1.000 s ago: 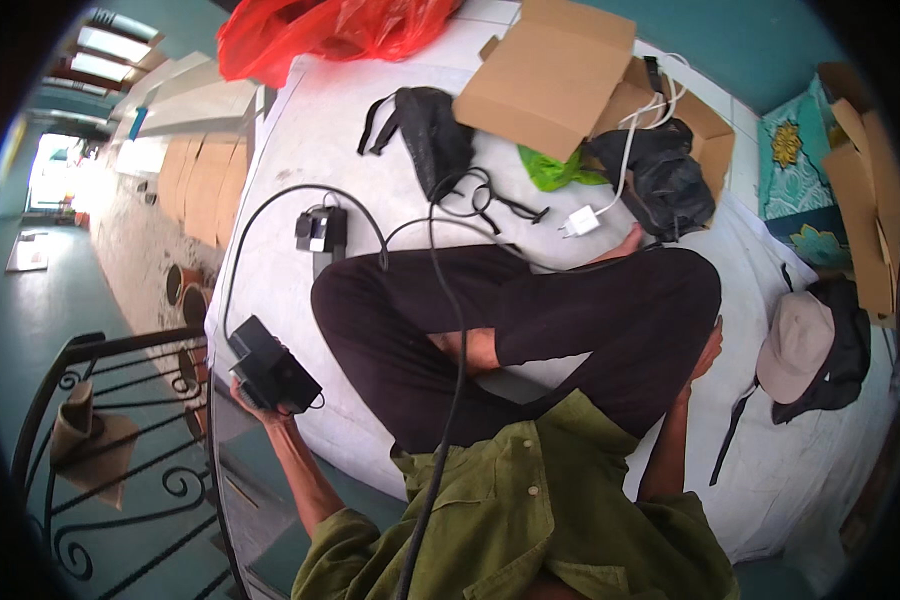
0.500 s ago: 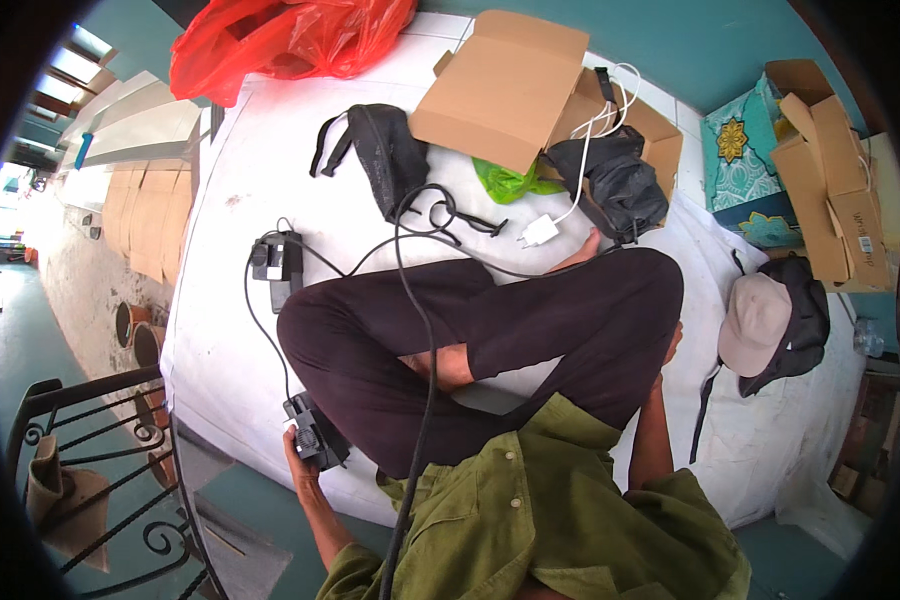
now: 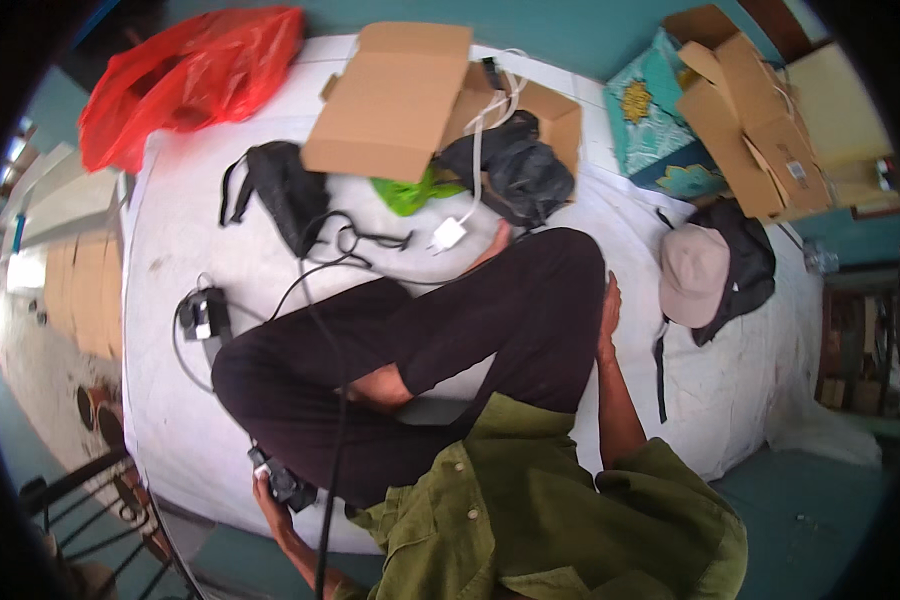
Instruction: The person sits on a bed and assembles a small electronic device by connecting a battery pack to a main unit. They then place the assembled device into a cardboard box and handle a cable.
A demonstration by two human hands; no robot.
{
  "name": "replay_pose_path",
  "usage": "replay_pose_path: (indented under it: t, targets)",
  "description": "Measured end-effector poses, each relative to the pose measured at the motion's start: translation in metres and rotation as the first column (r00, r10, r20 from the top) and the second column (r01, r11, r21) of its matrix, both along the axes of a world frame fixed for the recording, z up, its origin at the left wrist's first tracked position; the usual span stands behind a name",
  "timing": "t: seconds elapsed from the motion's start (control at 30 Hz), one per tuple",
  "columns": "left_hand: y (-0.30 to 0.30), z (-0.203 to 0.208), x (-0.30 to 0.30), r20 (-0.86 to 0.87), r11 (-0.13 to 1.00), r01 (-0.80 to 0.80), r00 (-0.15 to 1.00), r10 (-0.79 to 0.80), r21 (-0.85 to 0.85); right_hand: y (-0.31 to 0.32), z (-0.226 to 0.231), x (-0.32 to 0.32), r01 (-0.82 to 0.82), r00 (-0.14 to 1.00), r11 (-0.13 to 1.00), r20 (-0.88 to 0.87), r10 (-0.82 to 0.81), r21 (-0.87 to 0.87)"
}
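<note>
My left hand (image 3: 266, 494) is closed on the edge of a small black boxy device (image 3: 290, 489), low at the left beside my folded leg. A black cable (image 3: 335, 440) runs up across my lap and loops on the white sheet. Beyond my left knee lies a similar black device (image 3: 204, 314), joined to a cord. My right hand (image 3: 610, 315) rests against the outside of my right knee, fingers stretched out, holding nothing I can see. A white charger plug (image 3: 448, 235) on a white cable lies in front of my foot.
A black pouch (image 3: 281, 192), a green bag (image 3: 407, 192), an open cardboard box (image 3: 395, 100) and a crumpled black bag (image 3: 518, 172) lie ahead. A red plastic bag (image 3: 195, 85) is far left. A cap (image 3: 693, 274) sits on a black backpack (image 3: 748, 262) at right. Metal railing (image 3: 95, 500) stands left.
The view has turned, so the things ahead appear shifted left. My right hand shows more fully beside the knee. My left hand stays on the black device.
</note>
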State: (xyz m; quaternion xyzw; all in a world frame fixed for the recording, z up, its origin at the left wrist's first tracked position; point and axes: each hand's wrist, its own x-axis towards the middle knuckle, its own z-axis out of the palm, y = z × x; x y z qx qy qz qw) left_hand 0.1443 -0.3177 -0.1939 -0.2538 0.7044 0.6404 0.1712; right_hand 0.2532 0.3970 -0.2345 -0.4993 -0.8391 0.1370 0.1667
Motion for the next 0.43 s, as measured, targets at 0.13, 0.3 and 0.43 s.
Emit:
replay_pose_path:
  t: [0.13,0.3,0.43]
  targets:
    - [-0.003,-0.005,-0.004,-0.009,0.999,0.021,1.0,-0.02,0.027,0.032,0.078,-0.047,-0.066,0.94,0.979,-0.34,-0.004,-0.193]
    - [-0.045,-0.022,-0.012,0.075,0.987,0.162,0.984,-0.163,0.019,0.029,0.191,-0.14,-0.597,0.77,0.796,-0.351,0.534,-0.099]
    - [-0.011,-0.001,-0.025,0.056,0.981,0.143,0.989,-0.137,-0.131,-0.028,0.311,-0.161,-0.848,0.281,0.53,-0.84,0.463,0.009]
